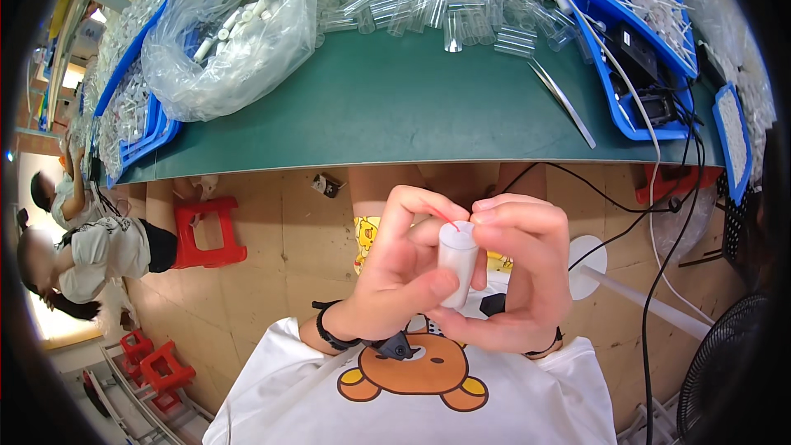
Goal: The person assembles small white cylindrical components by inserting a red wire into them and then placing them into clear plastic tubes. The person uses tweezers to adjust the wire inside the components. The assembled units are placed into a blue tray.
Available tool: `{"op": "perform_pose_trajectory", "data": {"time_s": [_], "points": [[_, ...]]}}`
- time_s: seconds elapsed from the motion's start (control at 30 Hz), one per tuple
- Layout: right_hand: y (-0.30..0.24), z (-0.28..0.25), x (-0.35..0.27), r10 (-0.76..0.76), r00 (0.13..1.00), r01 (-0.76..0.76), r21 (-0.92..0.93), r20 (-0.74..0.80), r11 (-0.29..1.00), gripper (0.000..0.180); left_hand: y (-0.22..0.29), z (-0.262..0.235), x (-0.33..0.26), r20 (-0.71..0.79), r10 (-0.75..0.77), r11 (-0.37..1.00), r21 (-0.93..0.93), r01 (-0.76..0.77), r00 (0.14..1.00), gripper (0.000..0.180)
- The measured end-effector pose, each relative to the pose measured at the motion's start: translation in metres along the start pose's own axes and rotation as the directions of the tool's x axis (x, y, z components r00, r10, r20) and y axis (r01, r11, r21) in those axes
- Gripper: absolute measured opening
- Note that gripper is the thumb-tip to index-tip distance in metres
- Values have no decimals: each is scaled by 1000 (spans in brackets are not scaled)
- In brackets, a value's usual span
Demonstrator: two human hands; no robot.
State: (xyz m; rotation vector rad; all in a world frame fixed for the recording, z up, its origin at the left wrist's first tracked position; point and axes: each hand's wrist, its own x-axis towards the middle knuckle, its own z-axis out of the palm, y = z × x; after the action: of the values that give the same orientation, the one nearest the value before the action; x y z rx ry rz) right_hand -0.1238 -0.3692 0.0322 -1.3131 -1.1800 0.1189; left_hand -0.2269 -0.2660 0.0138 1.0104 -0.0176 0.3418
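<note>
In front of my chest, below the table's near edge, I hold a small white cylinder (458, 274) upright, with a paler, see-through-looking upper end. My left hand (391, 268) grips its side, the thumb pressed against the front. The index and middle fingertips of my right hand (527, 259) touch the upper rim, and the right thumb curls in near the bottom. A thin red strand (445, 217) runs from by my left index finger to the cylinder's top; what it is joined to cannot be made out.
On the green table (371, 99) lie clear tubes (453, 31), metal tweezers (563, 104) and a plastic bag (239, 82) with white cylinders. Blue trays (651, 128) with small parts and black devices stand right. Cables (655, 280) hang beside a fan (725, 363). Two people (91, 255) are at left.
</note>
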Motion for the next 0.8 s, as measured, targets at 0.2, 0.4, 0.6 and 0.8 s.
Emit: {"op": "perform_pose_trajectory", "data": {"time_s": [0.2,0.4,0.6,0.8], "points": [[-1,-4,2,134,991,-135,184,15,974,69,4,3,-1,25,-33,973,-227,38,999,36],[5,-4,0,-41,999,43,36,-34,998,67,2,3,-2,54,-30,971,-236,42,998,33],[15,-3,1,-215,974,211,-63,-68,976,62,-1,2,0,73,9,969,-248,9,997,33],[12,1,-1,-203,976,194,-103,-84,976,59,-3,0,1,84,38,968,-252,-15,996,35]]}}
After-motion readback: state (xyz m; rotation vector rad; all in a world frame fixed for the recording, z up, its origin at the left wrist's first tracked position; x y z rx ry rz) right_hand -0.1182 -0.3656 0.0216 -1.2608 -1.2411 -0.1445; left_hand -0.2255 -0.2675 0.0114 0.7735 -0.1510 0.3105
